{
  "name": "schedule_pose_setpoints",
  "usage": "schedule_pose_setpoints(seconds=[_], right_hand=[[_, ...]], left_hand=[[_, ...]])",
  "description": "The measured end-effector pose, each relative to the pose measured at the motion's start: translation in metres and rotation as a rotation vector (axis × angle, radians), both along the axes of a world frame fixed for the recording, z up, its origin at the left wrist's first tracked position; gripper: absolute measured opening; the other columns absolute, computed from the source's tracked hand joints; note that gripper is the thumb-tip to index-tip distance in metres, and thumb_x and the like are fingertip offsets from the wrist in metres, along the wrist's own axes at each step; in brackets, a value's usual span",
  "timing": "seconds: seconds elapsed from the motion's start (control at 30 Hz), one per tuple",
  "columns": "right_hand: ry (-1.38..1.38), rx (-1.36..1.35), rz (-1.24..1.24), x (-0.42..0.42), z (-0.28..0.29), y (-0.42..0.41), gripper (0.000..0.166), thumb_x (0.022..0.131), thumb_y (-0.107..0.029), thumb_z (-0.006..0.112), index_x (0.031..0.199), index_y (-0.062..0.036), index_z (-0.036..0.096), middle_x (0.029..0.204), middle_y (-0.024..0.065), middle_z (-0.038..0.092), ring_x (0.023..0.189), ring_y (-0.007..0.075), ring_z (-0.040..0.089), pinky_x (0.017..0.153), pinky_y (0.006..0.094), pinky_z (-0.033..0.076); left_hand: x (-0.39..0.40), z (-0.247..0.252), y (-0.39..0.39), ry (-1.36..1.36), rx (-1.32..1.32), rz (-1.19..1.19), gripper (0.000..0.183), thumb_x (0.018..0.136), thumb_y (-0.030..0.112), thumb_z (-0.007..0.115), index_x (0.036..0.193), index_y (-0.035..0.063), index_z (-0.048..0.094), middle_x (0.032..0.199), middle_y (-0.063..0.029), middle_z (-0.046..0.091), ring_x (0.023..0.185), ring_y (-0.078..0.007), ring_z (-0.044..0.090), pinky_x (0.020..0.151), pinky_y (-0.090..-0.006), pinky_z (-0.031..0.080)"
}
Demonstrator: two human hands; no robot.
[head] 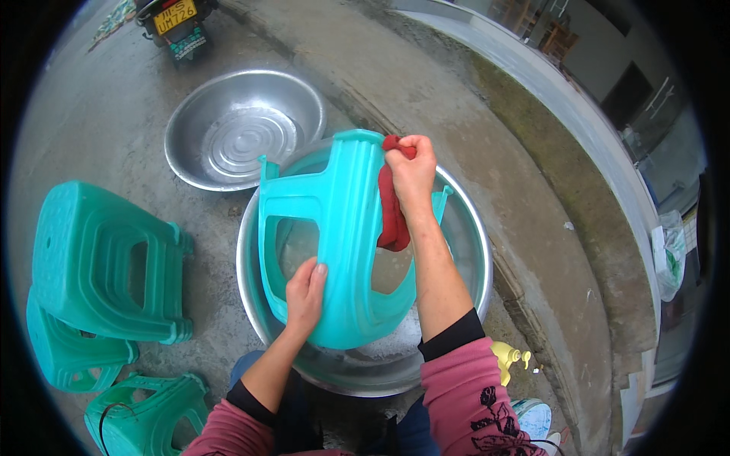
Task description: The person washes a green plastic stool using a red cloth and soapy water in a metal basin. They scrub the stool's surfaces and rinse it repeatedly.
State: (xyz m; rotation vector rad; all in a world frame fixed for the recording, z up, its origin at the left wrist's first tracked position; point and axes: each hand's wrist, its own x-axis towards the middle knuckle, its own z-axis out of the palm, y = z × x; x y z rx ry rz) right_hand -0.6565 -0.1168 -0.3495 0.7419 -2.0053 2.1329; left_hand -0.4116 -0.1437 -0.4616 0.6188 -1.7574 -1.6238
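Note:
A turquoise plastic stool (348, 228) lies on its side in a large metal basin (485, 245), its seat end towards me and its feet pointing away. My left hand (305, 296) grips the stool's near left side, thumb on its leg panel. In my right hand (412, 165) is a red cloth (392, 211), pinched at its top near the stool's far end; the rest hangs along the stool's right side. Some water seems to lie in the basin, seen through the stool's openings.
A second metal basin (245, 134) stands beyond, at the left. Green plastic stools (108, 262) lie stacked at left, others (148, 410) below them. A yellow bottle (505, 359) and a tub (533, 416) stand at lower right. Past the basin runs a concrete ledge (513, 211); a motorcycle (177, 28) stands at upper left.

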Motion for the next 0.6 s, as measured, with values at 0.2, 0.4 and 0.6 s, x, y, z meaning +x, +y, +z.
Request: schedule_pose_setpoints(seconds=[0.2,0.4,0.6], right_hand=[[-0.114,-0.169,0.280,0.018,0.012,0.005,0.017,0.078,-0.008,0.075,0.090,-0.0018,0.064,0.096,0.0045,0.068,0.085,0.0152,0.063,0.074,0.0313,0.051],[0.042,0.380,0.157,0.003,0.022,-0.002,0.029,0.077,-0.026,0.078,0.082,-0.0023,0.062,0.088,0.0091,0.067,0.076,0.0187,0.061,0.068,0.0348,0.047],[0.408,0.480,-0.186,0.040,0.001,-0.004,0.023,0.091,-0.028,0.065,0.100,-0.0064,0.062,0.111,0.0141,0.064,0.094,0.0358,0.060,0.077,0.0459,0.050]], left_hand=[[0.008,0.003,-0.006,0.013,0.041,0.006,0.030,0.102,0.022,0.054,0.115,-0.0036,0.064,0.089,-0.0047,0.066,0.083,-0.0103,0.058,0.075,-0.0271,0.048],[0.006,0.002,-0.004,-0.002,0.034,-0.043,0.030,0.102,0.022,0.055,0.114,-0.0032,0.064,0.092,-0.0035,0.066,0.084,-0.0092,0.057,0.075,-0.0257,0.047],[0.005,0.000,-0.010,0.056,0.115,-0.051,0.026,0.102,0.023,0.054,0.106,-0.0015,0.062,0.089,-0.0016,0.063,0.081,-0.0070,0.054,0.072,-0.0238,0.045]])
